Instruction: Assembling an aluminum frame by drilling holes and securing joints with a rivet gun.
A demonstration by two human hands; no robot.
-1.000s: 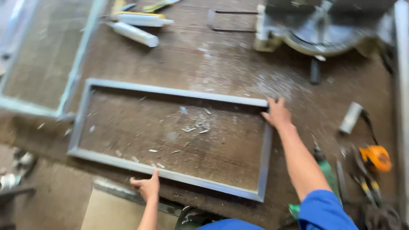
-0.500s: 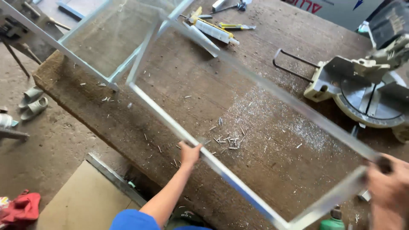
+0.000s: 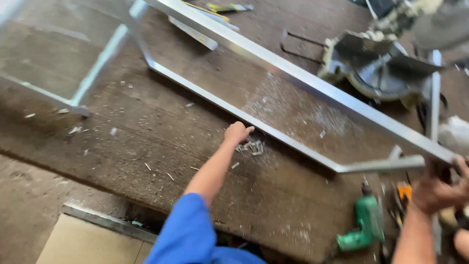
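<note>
Aluminium frame [image 3: 293,80], rectangular, tilted above the wooden workbench [image 3: 146,146]: right hand [image 3: 437,188] closed on the near corner, left hand [image 3: 238,132] curled against the lower rail beside metal offcuts [image 3: 250,146]; best kept level, clear of the green drill [image 3: 364,222] and the farther mitre saw [image 3: 381,63].

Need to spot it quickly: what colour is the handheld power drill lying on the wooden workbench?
Green, the handheld power drill near the right hand; head view.
</note>
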